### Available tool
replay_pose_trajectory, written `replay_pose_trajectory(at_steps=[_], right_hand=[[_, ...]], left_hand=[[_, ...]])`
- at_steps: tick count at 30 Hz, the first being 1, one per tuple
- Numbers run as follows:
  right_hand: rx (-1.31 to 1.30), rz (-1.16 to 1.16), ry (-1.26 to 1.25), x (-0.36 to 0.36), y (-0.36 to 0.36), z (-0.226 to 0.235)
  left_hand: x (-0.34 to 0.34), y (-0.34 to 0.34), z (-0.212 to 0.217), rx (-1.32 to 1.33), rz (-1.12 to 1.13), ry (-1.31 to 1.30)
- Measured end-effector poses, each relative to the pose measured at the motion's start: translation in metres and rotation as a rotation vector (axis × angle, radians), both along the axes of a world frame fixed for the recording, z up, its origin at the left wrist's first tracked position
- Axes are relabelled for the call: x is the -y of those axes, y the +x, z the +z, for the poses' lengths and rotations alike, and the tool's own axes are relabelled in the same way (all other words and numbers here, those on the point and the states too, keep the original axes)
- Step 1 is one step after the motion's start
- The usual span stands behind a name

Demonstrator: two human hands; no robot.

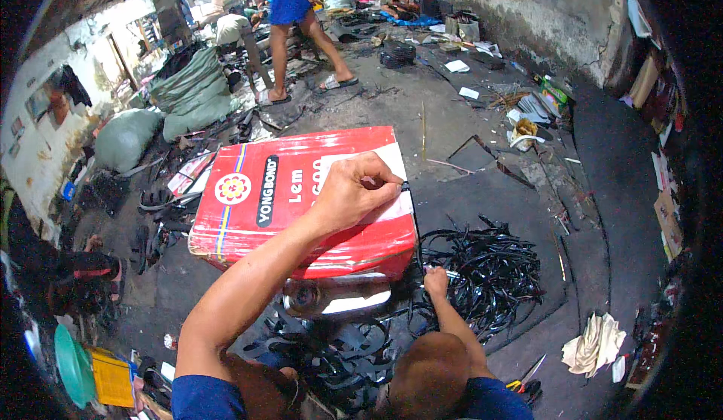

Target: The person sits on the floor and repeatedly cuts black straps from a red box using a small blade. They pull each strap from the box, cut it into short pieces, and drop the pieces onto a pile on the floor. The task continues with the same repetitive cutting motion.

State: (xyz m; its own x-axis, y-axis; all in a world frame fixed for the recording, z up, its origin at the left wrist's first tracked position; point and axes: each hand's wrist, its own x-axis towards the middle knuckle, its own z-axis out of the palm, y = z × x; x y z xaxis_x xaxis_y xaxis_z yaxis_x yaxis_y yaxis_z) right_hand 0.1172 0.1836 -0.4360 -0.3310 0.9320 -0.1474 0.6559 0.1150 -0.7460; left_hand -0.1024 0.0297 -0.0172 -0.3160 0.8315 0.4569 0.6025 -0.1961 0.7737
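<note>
Cluttered workshop floor: the left hand [354, 194] pinches a black strip [407, 188] taut atop the red tin box [256, 209], while below its corner the right hand [435, 281] grips the strip's lower end.

Person seen from above wearing short blue sleeves, both forearms bare, with bare left hand [348, 193] and right hand [435, 281].

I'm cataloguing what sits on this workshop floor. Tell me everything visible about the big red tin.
The red tin is a large rectangular metal can lying on its side on the dark floor, glossy red with a white panel, a flower emblem and a striped band. The left hand rests on its top face; black strips lie against its right side.
</note>
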Motion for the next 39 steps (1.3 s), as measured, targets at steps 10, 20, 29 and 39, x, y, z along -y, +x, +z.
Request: replay_pose_trajectory(at_steps=[10, 20, 29, 39], right_hand=[[0.233, 0.153, 0.175, -0.038, 0.021, -0.033], [0.403, 0.020, 0.202, -0.067, 0.073, -0.045], [0.415, 0.000, 0.355, -0.046, 0.103, 0.004], [-0.801, -0.803, 0.155, -0.109, 0.181, 0.152]], left_hand=[[-0.011, 0.008, 0.005, -0.121, -0.062, 0.058], [-0.015, -0.001, -0.001, -0.428, -0.215, 0.242], [0.002, -0.003, 0.000, -0.503, -0.174, 0.090], [0.078, 0.139, -0.081, -0.705, -0.585, 0.061]])
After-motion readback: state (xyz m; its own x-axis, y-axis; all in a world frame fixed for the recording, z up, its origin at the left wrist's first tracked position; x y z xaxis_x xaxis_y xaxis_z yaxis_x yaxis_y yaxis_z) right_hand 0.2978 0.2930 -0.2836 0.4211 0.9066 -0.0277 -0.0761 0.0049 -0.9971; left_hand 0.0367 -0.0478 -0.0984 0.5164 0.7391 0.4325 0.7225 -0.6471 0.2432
